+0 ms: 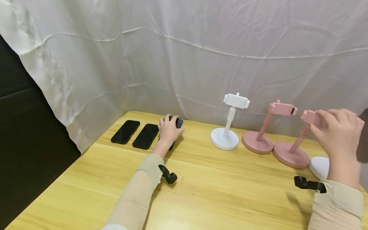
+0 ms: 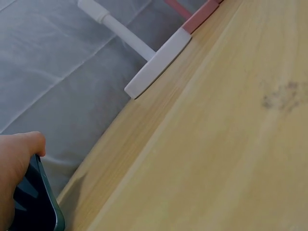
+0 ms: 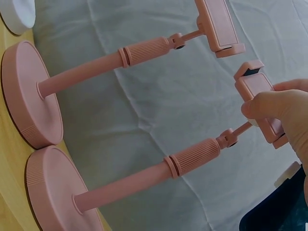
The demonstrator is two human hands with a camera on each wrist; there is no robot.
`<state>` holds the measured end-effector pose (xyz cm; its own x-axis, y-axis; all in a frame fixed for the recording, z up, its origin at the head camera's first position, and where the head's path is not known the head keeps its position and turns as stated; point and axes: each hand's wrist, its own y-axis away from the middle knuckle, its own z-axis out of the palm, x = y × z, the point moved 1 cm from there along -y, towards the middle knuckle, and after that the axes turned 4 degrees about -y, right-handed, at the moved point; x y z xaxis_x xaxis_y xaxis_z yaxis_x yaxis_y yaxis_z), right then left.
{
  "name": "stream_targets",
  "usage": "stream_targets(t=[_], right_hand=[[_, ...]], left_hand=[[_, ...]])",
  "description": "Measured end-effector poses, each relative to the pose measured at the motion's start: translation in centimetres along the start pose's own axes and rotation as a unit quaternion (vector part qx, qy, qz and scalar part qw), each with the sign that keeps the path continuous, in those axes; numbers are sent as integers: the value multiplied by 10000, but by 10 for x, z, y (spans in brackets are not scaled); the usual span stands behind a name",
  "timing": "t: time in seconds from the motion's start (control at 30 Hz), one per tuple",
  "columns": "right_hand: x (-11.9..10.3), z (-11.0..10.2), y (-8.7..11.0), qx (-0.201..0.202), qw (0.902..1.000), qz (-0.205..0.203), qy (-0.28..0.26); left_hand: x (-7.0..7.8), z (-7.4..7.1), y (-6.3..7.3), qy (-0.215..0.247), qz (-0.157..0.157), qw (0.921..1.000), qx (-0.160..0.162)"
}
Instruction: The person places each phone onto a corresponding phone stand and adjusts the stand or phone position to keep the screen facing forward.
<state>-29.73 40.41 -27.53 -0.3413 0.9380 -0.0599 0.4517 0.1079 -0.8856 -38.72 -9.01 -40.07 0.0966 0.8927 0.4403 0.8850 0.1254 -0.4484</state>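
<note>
In the head view my left hand (image 1: 168, 129) grips a dark smartphone (image 1: 179, 122) at the back left of the table. The left wrist view shows its thumb over the edge of that smartphone (image 2: 34, 204); the other fingers are hidden there. On the right side, my right hand (image 1: 337, 131) pinches the clamp head of a pink phone stand (image 1: 291, 155). Seen from the right wrist, the thumb of the right hand (image 3: 284, 106) lies across the front of the clamp (image 3: 257, 86), whose holder has no phone in it.
Two black smartphones (image 1: 125, 132) (image 1: 145, 136) lie flat, left of my left hand. A white phone stand (image 1: 225, 138) and another pink stand (image 1: 257, 142) stand at the back. Partly hidden by my right arm is a white base (image 1: 319, 166), with a dark slab (image 3: 281, 204) nearby. Pale curtains (image 1: 198, 70) hang behind.
</note>
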Motion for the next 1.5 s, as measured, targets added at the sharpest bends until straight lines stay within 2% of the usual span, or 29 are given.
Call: stream_targets(t=[0.2, 0.47, 0.7, 1.27, 1.5], right_hand=[[-3, 1, -3, 157, 9997, -76, -166], [-13, -3, -4, -175, 9998, 48, -61], [-15, -5, -3, -143, 9999, -18, -42], [-12, -9, -2, -521, 9980, 345, 37], [-7, -13, -2, -924, 9923, 815, 108]], left_hand=[[1, -7, -1, 163, 173, 9994, 252], [1, -12, 0, 255, 314, 9983, 427], [6, -17, -1, 103, 444, 9974, 558], [14, -31, -7, 301, 549, 9949, 793], [20, -33, -9, 355, 597, 9930, 952]])
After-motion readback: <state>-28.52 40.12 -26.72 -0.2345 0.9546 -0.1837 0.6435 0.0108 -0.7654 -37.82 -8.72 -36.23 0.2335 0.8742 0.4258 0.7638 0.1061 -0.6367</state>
